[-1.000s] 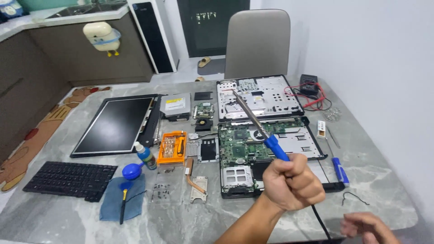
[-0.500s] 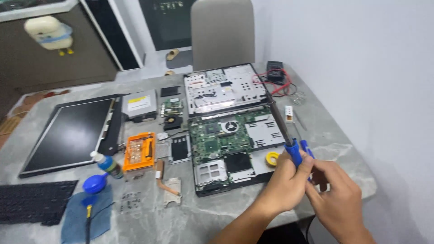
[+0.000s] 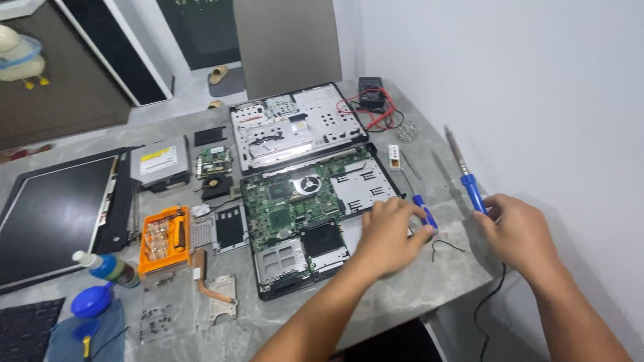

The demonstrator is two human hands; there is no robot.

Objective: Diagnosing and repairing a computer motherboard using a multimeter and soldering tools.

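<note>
Right hand (image 3: 520,231) closed around the blue handle of a soldering iron (image 3: 467,175), whose metal shaft points away from the person along the right edge of the grey stone-patterned surface (image 3: 429,281); its dark cord (image 3: 493,295) drops off that edge. Left hand (image 3: 389,234) lies palm down with fingers loosely curled, the fingertips touching a small blue-handled tool (image 3: 424,211) just beside the opened laptop base; whether it grips the tool cannot be told. Immediately left of that hand sits the green motherboard (image 3: 288,198) with its fan (image 3: 308,183), and beyond it the detached laptop top cover (image 3: 295,127). Farther out lie a multimeter with red leads (image 3: 371,94), an orange screwdriver kit (image 3: 163,238), a copper heat pipe (image 3: 211,285), an optical drive (image 3: 159,161) and a display panel (image 3: 50,214). Judged risks: the iron lies near the surface's edge, so a tug on the hanging cord could pull it off; if hot, its tip could scorch nearby parts or the fingers; the left forearm crossing the board could brush loose components.
</note>
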